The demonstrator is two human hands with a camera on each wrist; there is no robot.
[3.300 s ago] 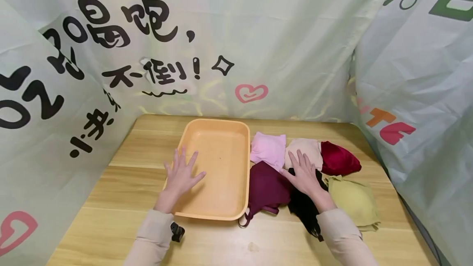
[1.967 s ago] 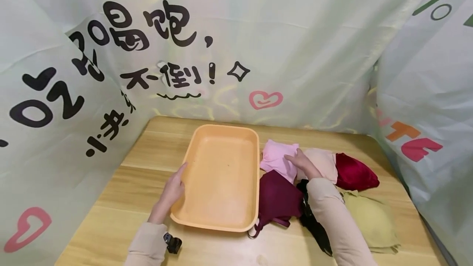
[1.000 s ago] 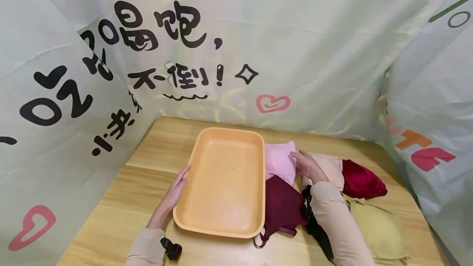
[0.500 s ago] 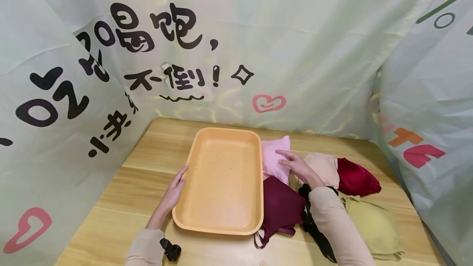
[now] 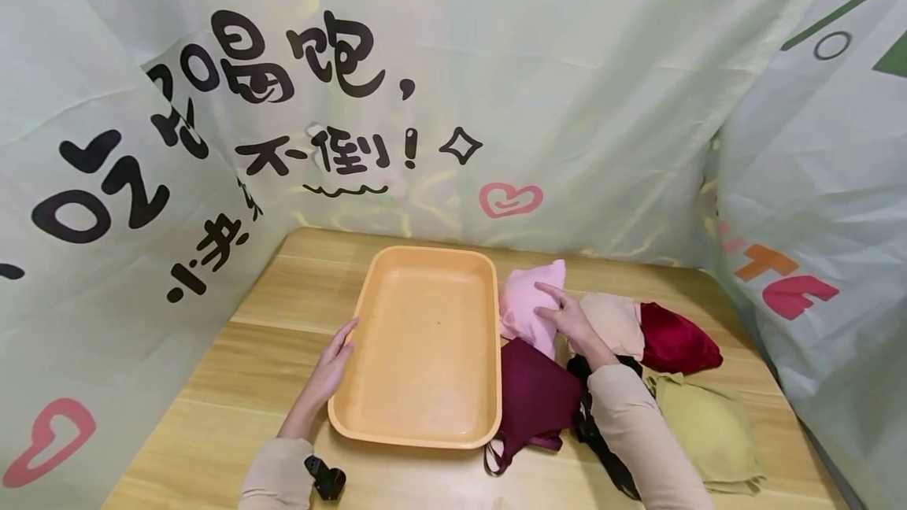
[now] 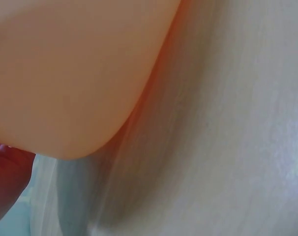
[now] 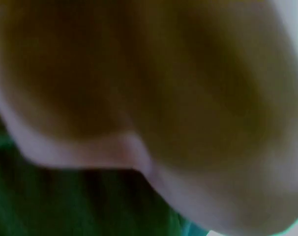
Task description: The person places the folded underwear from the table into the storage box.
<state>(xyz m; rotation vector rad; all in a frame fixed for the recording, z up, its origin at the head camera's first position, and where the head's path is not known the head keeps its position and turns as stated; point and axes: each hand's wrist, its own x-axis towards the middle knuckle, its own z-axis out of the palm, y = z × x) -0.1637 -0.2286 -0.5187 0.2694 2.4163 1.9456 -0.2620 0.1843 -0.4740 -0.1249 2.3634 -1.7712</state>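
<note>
The shallow orange tray (image 5: 425,352) lies near the table's middle. My left hand (image 5: 329,364) grips its left rim; the left wrist view shows the tray's rounded corner (image 6: 65,118) and part of that hand (image 6: 9,177). To the right of the tray, my right hand (image 5: 575,327) holds a pink folded bra (image 5: 520,301), with thumb and index finger spread on its cloth and its upper corner raised. The other fingers' hold is hidden. In the right wrist view the hand (image 7: 218,191) is dark and blurred. Just below lies a maroon folded bra (image 5: 538,396) with a strap loop.
To the right lie a beige folded garment (image 5: 612,325), a dark red velvety one (image 5: 676,337), a yellow-green one (image 5: 708,431) and a black strappy one (image 5: 602,447). A printed curtain (image 5: 602,140) encloses the wooden table (image 5: 234,384). A black device (image 5: 326,478) is at the left wrist.
Both hands, spread in the oldest frame, have come to the tray's left rim and the pink bra. The bra's upper corner has risen lately. The camera view has shifted slightly.
</note>
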